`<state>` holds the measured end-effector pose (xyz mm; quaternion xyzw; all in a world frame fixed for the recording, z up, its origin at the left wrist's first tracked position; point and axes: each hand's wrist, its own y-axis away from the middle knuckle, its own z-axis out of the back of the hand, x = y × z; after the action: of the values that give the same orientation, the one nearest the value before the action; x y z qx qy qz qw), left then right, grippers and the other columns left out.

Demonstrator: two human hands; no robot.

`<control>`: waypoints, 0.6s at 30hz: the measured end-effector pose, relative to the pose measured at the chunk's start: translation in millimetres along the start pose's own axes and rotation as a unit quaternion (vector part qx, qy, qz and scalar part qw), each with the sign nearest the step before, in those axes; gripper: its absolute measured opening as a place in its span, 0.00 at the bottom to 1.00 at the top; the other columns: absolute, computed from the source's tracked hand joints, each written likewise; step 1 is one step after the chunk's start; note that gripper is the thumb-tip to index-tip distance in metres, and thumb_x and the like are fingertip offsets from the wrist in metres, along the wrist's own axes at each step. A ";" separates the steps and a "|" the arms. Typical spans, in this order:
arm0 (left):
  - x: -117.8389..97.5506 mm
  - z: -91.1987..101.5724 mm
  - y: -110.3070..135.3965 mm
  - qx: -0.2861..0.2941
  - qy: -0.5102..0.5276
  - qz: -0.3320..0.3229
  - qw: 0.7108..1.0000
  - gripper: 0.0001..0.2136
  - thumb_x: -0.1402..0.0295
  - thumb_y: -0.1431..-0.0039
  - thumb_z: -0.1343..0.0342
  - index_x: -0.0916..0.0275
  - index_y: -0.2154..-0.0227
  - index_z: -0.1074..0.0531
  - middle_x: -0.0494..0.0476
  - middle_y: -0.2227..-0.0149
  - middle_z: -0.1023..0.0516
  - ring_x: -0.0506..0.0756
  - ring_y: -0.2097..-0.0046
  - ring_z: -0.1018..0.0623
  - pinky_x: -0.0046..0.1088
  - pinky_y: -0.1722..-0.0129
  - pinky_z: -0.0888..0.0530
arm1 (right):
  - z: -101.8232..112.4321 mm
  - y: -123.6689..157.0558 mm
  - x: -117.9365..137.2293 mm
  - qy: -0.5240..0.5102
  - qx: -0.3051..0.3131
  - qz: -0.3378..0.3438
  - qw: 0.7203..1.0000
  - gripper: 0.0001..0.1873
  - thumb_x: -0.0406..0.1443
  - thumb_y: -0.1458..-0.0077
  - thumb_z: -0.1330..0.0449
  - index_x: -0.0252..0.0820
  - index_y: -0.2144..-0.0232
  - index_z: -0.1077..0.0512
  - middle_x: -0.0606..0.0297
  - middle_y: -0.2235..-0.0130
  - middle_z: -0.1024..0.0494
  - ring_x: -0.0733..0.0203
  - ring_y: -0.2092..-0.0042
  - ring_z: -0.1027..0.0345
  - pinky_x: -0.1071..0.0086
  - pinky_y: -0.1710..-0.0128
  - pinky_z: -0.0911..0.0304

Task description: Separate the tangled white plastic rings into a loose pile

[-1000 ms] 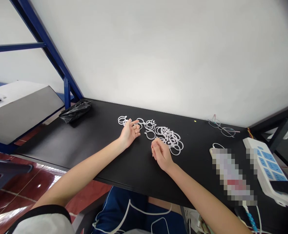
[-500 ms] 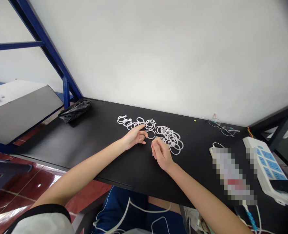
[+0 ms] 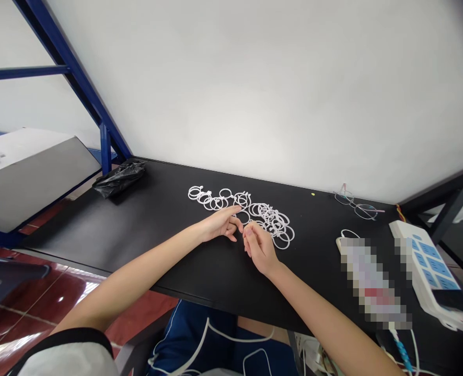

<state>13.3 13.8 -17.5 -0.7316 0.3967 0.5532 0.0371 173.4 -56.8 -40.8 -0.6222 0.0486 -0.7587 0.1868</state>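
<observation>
Several thin white plastic rings with small knobs (image 3: 274, 219) lie in a loose, overlapping row on the black table (image 3: 157, 209). One white ring (image 3: 249, 214) sits between my hands, its lower edge meeting my right fingertips. My right hand (image 3: 261, 249) is closed in a pinch at this ring; the fingers hide the exact grip. From the left, my left hand (image 3: 220, 223) reaches in with the index finger stretched and the other fingers bent and apart. Its lower fingertips come up close to my right fingers; whether they touch the ring is unclear.
A crumpled black plastic bag (image 3: 120, 178) lies at the far left. Eyeglasses (image 3: 355, 202) rest at the back right. Closer on the right are a blurred-out phone-like object (image 3: 374, 282) with a cable and a white power strip (image 3: 423, 271). A white wall borders the table's back.
My left hand has moved slightly right and down, bringing its fingers against or close to my right fingertips. My right hand and the heap of rings look the same.
</observation>
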 end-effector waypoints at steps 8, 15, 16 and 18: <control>-3.0 -7.0 4.2 0.040 -0.040 0.018 0.998 0.21 0.55 0.37 0.50 0.60 0.46 0.36 0.49 0.78 0.26 0.44 0.85 0.44 0.28 0.75 0.24 | 0.6 0.4 0.8 0.005 -0.001 -0.021 1.000 0.17 0.46 0.34 0.53 0.44 0.71 0.36 0.75 0.82 0.38 0.68 0.82 0.45 0.72 0.79 0.45; 1.4 -3.9 3.4 -0.076 -0.177 -0.148 0.970 0.25 0.51 0.35 0.57 0.62 0.43 0.37 0.51 0.76 0.28 0.47 0.82 0.39 0.26 0.77 0.29 | -0.2 0.8 -0.1 -0.006 -0.005 -0.018 1.000 0.16 0.45 0.33 0.53 0.45 0.71 0.38 0.76 0.83 0.40 0.68 0.82 0.47 0.72 0.80 0.47; 2.3 -3.2 3.8 -0.129 -0.236 -0.203 0.942 0.22 0.53 0.36 0.54 0.62 0.46 0.34 0.53 0.73 0.27 0.47 0.80 0.37 0.26 0.74 0.29 | -0.4 1.0 -0.1 -0.008 -0.004 -0.018 1.000 0.16 0.45 0.33 0.53 0.45 0.71 0.39 0.76 0.83 0.40 0.69 0.82 0.48 0.72 0.80 0.47; 3.4 -2.5 5.2 -0.211 -0.344 -0.303 0.863 0.18 0.56 0.38 0.48 0.60 0.49 0.29 0.58 0.63 0.26 0.50 0.72 0.30 0.29 0.65 0.27 | -0.8 1.3 0.1 -0.010 -0.001 -0.017 1.000 0.16 0.45 0.33 0.53 0.45 0.71 0.39 0.76 0.83 0.41 0.68 0.82 0.48 0.72 0.81 0.48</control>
<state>12.3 7.2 -17.5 -0.5691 -0.0089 0.8018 0.1822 172.9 -58.2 -41.3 -0.6308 0.0372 -0.7554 0.1735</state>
